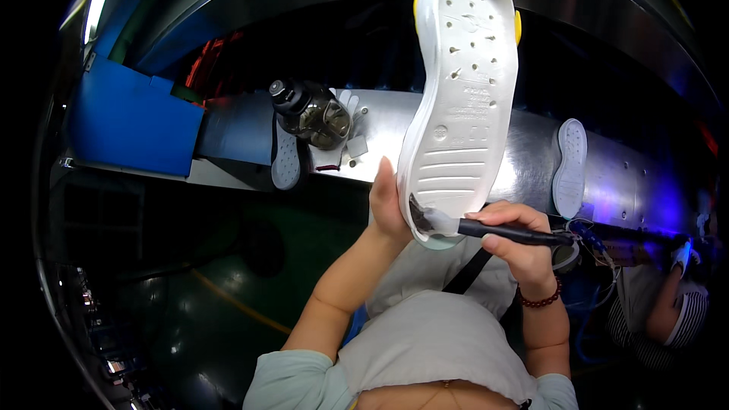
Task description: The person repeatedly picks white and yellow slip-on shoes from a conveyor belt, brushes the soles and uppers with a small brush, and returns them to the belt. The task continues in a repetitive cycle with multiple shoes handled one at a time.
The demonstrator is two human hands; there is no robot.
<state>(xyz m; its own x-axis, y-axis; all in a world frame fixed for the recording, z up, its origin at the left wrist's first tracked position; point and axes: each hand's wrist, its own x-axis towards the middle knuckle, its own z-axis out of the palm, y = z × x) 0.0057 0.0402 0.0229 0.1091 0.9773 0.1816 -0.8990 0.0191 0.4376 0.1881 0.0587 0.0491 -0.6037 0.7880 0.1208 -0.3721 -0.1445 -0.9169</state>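
Observation:
A large white shoe sole (459, 125) with small holes toward its far end and raised ribs near the heel is held up in front of me. Yellow patches show at its far edges. My left hand (389, 201) grips the heel's left side, thumb up along the rim. In my right hand (520, 239) is a brush (505, 232) with a black handle, a whitish ferrule and dark bristles. Its bristles touch the inner left edge of the heel. Fingers and thumb of the right hand close round the handle.
Behind the sole runs a metal bench (380, 106). On it stand a dark bottle (311, 114), a sole (286, 159) beside it, and another sole (570, 167) at the right. A blue box (125, 118) is at the left. Another person's arm (668, 296) shows at the far right.

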